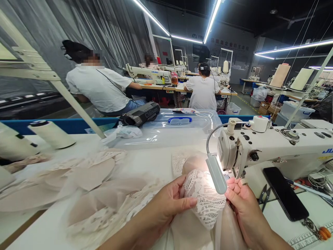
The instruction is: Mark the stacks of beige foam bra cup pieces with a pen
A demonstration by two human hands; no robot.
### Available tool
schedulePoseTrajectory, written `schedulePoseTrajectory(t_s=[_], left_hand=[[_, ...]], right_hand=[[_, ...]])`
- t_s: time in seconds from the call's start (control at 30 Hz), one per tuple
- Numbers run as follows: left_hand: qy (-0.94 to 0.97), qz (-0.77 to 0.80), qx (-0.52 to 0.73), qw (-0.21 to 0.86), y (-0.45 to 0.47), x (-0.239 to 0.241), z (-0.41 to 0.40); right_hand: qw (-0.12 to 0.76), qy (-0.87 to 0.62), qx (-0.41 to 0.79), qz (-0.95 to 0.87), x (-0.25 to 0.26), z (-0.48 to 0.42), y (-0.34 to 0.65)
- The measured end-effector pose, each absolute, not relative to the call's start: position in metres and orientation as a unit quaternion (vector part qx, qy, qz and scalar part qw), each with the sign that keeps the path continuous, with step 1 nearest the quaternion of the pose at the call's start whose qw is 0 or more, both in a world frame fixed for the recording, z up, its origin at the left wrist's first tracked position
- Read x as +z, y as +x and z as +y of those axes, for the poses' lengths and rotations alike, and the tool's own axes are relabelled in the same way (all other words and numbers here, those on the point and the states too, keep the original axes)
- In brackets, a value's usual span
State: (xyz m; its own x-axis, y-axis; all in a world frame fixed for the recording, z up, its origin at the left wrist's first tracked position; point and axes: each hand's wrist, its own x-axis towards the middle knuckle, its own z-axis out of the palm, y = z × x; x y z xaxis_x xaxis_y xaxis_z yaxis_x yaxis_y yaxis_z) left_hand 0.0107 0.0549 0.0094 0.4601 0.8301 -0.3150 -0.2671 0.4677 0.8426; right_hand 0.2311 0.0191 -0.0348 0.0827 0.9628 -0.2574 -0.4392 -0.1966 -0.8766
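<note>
Left grip [173, 197] is pinching a white lace bra cup [204, 203] — domed, openwork — right grip [241, 198] clamping its three-o'clock edge.

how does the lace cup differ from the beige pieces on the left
The lace cup is white and patterned; the beige pieces are plain and smooth. The lace cup is held by the left hand, under the lamp; the beige pieces lie on the table. Both are pale.
</note>
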Motion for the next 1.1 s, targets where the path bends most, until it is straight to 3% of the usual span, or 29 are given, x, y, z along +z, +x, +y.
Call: schedulePoseTrajectory(t_s=[0.93,1.03,1.1], left_hand=[[0.417,0.365,0.31,0.772,0.0,0.003,0.066],[0.547,0.38,0.246,0.704,-0.011,0.01,0.069],[0.668,0.428,0.175,0.583,-0.018,0.018,0.067]], right_hand=[[0.573,-0.469,0.621,-0.257,-0.037,0.021,0.233],[0.575,-0.488,0.596,-0.275,-0.038,0.02,0.234],[0.578,-0.503,0.567,-0.302,-0.037,0.019,0.235]])
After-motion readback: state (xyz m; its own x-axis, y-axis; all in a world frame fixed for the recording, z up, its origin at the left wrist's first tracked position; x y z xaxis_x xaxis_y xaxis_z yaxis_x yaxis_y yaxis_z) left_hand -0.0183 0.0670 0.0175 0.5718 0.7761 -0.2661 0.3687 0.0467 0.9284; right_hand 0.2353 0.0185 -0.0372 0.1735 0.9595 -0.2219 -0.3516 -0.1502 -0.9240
